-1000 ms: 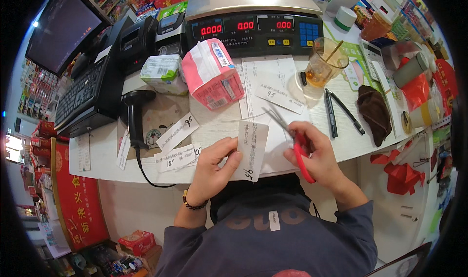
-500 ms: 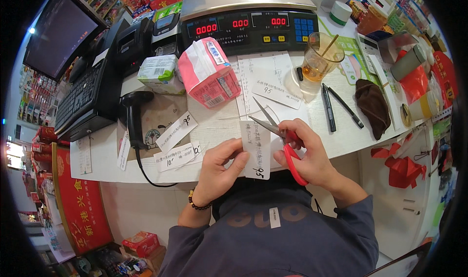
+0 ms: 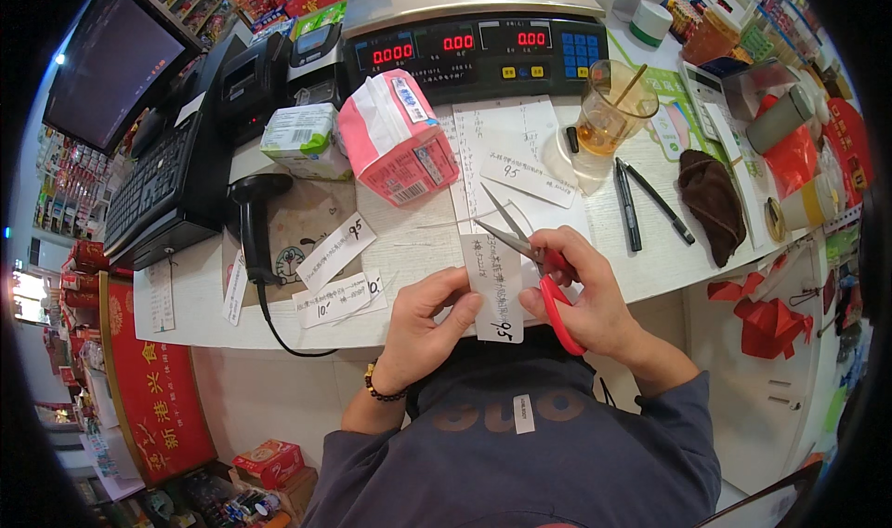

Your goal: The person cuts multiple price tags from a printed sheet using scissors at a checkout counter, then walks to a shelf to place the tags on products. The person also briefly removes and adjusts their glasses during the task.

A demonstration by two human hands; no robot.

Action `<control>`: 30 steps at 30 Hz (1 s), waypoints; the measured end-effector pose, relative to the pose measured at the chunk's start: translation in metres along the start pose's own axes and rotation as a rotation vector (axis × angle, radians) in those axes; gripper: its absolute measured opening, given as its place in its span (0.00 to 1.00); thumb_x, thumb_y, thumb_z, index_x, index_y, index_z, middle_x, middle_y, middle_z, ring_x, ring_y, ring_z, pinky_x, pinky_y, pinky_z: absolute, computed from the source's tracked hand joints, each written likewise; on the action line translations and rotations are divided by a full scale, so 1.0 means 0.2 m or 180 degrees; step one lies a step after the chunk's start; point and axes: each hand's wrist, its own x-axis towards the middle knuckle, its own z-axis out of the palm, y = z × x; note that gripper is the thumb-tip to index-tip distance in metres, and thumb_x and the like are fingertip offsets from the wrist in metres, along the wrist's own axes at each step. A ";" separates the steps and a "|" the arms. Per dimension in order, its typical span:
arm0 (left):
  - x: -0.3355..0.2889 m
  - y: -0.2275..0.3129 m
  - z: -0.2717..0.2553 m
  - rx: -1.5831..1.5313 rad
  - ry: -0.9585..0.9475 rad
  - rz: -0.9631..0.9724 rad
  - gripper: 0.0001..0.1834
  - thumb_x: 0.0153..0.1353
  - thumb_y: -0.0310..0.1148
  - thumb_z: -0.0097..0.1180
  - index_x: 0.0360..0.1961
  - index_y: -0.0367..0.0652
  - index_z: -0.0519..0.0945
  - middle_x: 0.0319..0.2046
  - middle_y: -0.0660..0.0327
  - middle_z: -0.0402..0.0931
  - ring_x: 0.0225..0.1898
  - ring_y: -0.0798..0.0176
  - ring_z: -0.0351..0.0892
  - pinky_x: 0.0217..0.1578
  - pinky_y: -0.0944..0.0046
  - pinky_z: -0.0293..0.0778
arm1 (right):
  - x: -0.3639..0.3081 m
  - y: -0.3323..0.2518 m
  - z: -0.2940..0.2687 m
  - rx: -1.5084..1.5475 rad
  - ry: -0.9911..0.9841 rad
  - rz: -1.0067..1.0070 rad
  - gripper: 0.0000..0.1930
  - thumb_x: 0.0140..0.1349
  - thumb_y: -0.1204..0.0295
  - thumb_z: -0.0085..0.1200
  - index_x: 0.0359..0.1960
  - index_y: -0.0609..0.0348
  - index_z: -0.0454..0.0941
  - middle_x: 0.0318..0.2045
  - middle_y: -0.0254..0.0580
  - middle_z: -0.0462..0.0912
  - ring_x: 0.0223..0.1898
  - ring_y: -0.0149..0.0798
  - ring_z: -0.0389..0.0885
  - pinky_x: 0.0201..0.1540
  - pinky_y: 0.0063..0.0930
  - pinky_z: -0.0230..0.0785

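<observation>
My left hand pinches the left edge of a white handwritten paper tag, held upright above the counter's front edge. In my right hand is a pair of red-handled scissors. Its blades are spread and point up and left, the lower one by the tag's top right corner; whether it touches the paper I cannot tell. Beyond the blades lies another written tag on a sheet of handwritten paper. More cut tags and thin paper strips lie left of my left hand.
A pink-and-white package stands before a scale with red digits. Nearby are a green-white pack, a barcode scanner with cable, and a keyboard. To the right are a glass of amber drink, black pens and a brown cloth.
The paper tag and my left hand have shifted slightly to the right, and the tag has tilted a little. The scissors stay spread in nearly the same place.
</observation>
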 end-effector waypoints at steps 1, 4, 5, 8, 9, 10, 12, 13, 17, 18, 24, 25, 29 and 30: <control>0.00 0.00 0.00 -0.0008 0.0011 -0.0005 0.13 0.56 0.23 0.51 0.43 0.31 0.73 0.32 0.58 0.75 0.32 0.71 0.74 0.36 0.73 0.71 | 0.00 0.00 0.00 0.0004 0.0003 0.0012 0.21 0.46 0.73 0.60 0.42 0.61 0.69 0.32 0.35 0.70 0.28 0.27 0.65 0.29 0.19 0.60; 0.00 0.00 0.01 0.0016 0.0024 0.0016 0.13 0.56 0.23 0.51 0.43 0.30 0.73 0.31 0.58 0.75 0.31 0.71 0.74 0.35 0.73 0.71 | 0.00 0.00 0.00 0.0029 0.0025 0.0037 0.21 0.45 0.72 0.61 0.42 0.60 0.70 0.31 0.35 0.70 0.28 0.27 0.65 0.29 0.18 0.60; 0.00 0.00 0.01 0.0011 0.0004 0.0009 0.12 0.56 0.23 0.51 0.43 0.30 0.73 0.30 0.58 0.75 0.31 0.71 0.74 0.34 0.73 0.71 | 0.00 0.00 0.00 0.0048 0.0038 0.0039 0.21 0.45 0.72 0.61 0.42 0.60 0.70 0.31 0.35 0.70 0.28 0.27 0.65 0.29 0.18 0.60; 0.00 -0.01 0.01 -0.0011 -0.0026 -0.0006 0.12 0.56 0.22 0.51 0.42 0.30 0.73 0.29 0.59 0.75 0.30 0.71 0.75 0.32 0.73 0.71 | 0.00 0.00 0.01 0.0079 0.0064 0.0046 0.21 0.45 0.72 0.62 0.41 0.60 0.70 0.30 0.35 0.69 0.27 0.27 0.65 0.28 0.19 0.60; 0.00 -0.01 0.02 -0.0025 -0.0020 -0.0006 0.12 0.56 0.22 0.51 0.42 0.30 0.73 0.29 0.59 0.74 0.30 0.71 0.75 0.32 0.73 0.71 | 0.00 0.00 0.01 0.0086 0.0070 0.0049 0.21 0.45 0.72 0.62 0.41 0.60 0.70 0.30 0.35 0.69 0.27 0.27 0.65 0.28 0.19 0.59; 0.00 -0.01 0.02 -0.0043 -0.0016 -0.0005 0.12 0.56 0.22 0.51 0.42 0.30 0.73 0.29 0.59 0.74 0.30 0.71 0.75 0.31 0.73 0.71 | 0.00 0.00 0.01 0.0100 0.0079 0.0061 0.21 0.45 0.72 0.62 0.41 0.60 0.70 0.29 0.34 0.68 0.26 0.26 0.64 0.27 0.18 0.59; 0.00 -0.02 0.02 -0.0035 -0.0023 0.0035 0.11 0.56 0.22 0.51 0.41 0.30 0.73 0.29 0.58 0.75 0.29 0.71 0.75 0.31 0.73 0.71 | 0.00 0.00 0.02 0.0127 0.0097 0.0085 0.21 0.45 0.72 0.62 0.41 0.60 0.70 0.28 0.34 0.68 0.25 0.26 0.63 0.26 0.18 0.58; 0.00 -0.03 0.02 -0.0031 -0.0027 0.0056 0.11 0.56 0.22 0.51 0.41 0.29 0.73 0.29 0.58 0.75 0.29 0.71 0.75 0.31 0.73 0.71 | -0.01 0.01 0.02 0.0132 0.0105 0.0075 0.21 0.44 0.72 0.62 0.41 0.60 0.70 0.28 0.34 0.67 0.25 0.25 0.62 0.25 0.18 0.57; 0.00 -0.02 0.03 -0.0055 0.0004 0.0064 0.11 0.56 0.22 0.51 0.40 0.29 0.74 0.29 0.58 0.75 0.30 0.71 0.74 0.31 0.73 0.71 | -0.01 0.02 0.02 0.0154 0.0132 0.0041 0.21 0.44 0.73 0.63 0.41 0.60 0.70 0.27 0.34 0.67 0.23 0.24 0.60 0.23 0.16 0.55; 0.00 -0.02 0.03 -0.0049 0.0011 0.0069 0.11 0.55 0.22 0.51 0.40 0.29 0.74 0.29 0.58 0.75 0.30 0.71 0.74 0.32 0.73 0.71 | -0.01 0.02 0.02 0.0160 0.0138 0.0034 0.21 0.44 0.73 0.63 0.41 0.60 0.71 0.27 0.33 0.67 0.22 0.24 0.60 0.22 0.16 0.54; 0.01 -0.01 0.02 0.0195 0.0014 0.0139 0.10 0.54 0.21 0.51 0.39 0.31 0.74 0.27 0.57 0.74 0.28 0.67 0.74 0.30 0.71 0.69 | -0.02 0.03 0.03 0.0331 0.0212 -0.0062 0.20 0.45 0.75 0.62 0.41 0.62 0.71 0.28 0.34 0.68 0.22 0.23 0.60 0.21 0.16 0.53; 0.01 -0.01 0.01 0.0275 0.0008 0.0169 0.10 0.53 0.21 0.52 0.39 0.31 0.74 0.27 0.56 0.74 0.27 0.67 0.73 0.30 0.71 0.69 | -0.02 0.03 0.03 0.0299 0.0192 -0.0063 0.20 0.45 0.75 0.62 0.41 0.61 0.71 0.28 0.34 0.68 0.22 0.23 0.60 0.21 0.16 0.53; 0.02 -0.02 -0.01 0.0499 0.0037 0.0454 0.11 0.52 0.20 0.52 0.39 0.32 0.75 0.25 0.56 0.73 0.26 0.64 0.72 0.29 0.70 0.68 | -0.02 0.02 0.01 0.0151 0.0094 -0.0018 0.19 0.45 0.75 0.62 0.41 0.61 0.72 0.27 0.33 0.69 0.22 0.23 0.61 0.21 0.16 0.54; 0.02 -0.02 -0.02 0.0583 0.0036 0.0581 0.11 0.52 0.20 0.51 0.39 0.32 0.75 0.25 0.56 0.73 0.26 0.63 0.72 0.29 0.70 0.68 | -0.02 0.02 0.01 0.0110 0.0065 0.0005 0.19 0.45 0.75 0.62 0.41 0.61 0.72 0.27 0.33 0.69 0.22 0.23 0.62 0.21 0.16 0.54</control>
